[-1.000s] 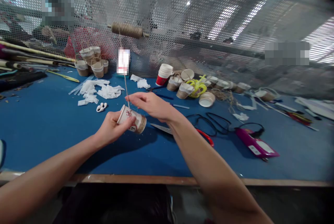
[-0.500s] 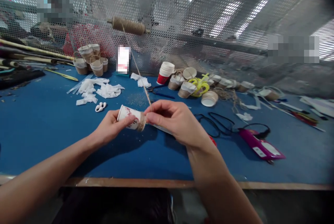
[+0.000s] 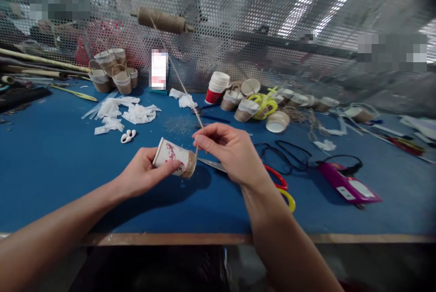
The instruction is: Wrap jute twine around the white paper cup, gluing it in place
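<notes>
A white paper cup (image 3: 169, 152) with a red blossom print lies tilted on its side in my left hand (image 3: 145, 171), its base end to the right. Brown twine is wound round that base end. My right hand (image 3: 226, 149) pinches the twine (image 3: 183, 84) just above and right of the cup. From the pinch the strand runs taut up to a twine spool (image 3: 161, 20) mounted on the mesh panel. Scissors with red and yellow handles (image 3: 277, 177) lie on the table, partly hidden under my right hand and forearm.
Twine-covered little baskets (image 3: 121, 79) stand at the back left, white fabric scraps (image 3: 141, 113) before them. Stacked paper cups (image 3: 218, 84), more covered cups and yellow-handled scissors (image 3: 264, 106) sit at the back. On the right lies a purple corded device (image 3: 350, 185).
My right hand has moved up and slightly right from the cup's base, still pinching the twine. More of the scissors shows. The view has shifted a little.
</notes>
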`<move>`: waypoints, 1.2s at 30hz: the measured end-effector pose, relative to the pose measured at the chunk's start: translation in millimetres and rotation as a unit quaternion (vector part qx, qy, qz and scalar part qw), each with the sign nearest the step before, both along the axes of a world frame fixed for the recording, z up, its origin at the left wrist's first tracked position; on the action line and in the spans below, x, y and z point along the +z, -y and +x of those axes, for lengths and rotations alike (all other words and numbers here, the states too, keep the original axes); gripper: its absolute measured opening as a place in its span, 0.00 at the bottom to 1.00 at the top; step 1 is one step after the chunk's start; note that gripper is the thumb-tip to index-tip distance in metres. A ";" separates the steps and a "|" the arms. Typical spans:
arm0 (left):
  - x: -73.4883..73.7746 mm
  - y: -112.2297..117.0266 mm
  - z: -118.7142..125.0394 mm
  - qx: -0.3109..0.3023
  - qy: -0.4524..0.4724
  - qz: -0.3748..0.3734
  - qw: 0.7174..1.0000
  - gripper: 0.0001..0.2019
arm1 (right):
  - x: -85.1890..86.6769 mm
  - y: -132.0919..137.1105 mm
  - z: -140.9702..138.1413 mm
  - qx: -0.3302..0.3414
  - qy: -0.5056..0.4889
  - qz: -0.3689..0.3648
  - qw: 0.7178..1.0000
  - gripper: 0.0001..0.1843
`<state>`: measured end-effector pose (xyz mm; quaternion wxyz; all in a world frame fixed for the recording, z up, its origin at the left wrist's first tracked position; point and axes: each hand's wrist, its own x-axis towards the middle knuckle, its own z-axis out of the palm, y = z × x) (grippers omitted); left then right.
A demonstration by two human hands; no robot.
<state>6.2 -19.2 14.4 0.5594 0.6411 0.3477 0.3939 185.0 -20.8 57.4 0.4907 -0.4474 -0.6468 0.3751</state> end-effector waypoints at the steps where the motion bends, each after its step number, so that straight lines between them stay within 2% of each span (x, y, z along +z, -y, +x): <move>1: 0.2 0.8 0.2 -0.004 -0.005 0.001 1.000 0.06 | -1.8 -1.3 -0.1 -0.006 -0.004 0.001 1.000 0.05; 8: 0.5 3.9 0.9 -0.004 -0.035 0.011 0.999 0.08 | -6.6 -5.7 0.6 -0.023 -0.012 0.001 1.000 0.07; 17: 1.0 5.0 -2.0 -0.007 -0.030 0.037 0.999 0.09 | -9.4 -6.0 0.2 -0.035 -0.001 -0.014 0.999 0.07; 23: -0.2 5.9 -4.0 -0.005 -0.030 0.059 0.998 0.13 | -12.1 -7.1 -0.2 -0.024 0.005 -0.024 0.999 0.07; 31: 4.8 7.9 -4.2 0.001 -0.027 0.092 0.995 0.12 | -13.5 -7.9 -2.2 -0.012 0.012 -0.038 0.999 0.07; 36: 5.3 8.1 -5.9 0.011 -0.038 0.146 0.989 0.12 | -15.8 -6.9 -1.8 0.000 0.013 -0.046 0.999 0.07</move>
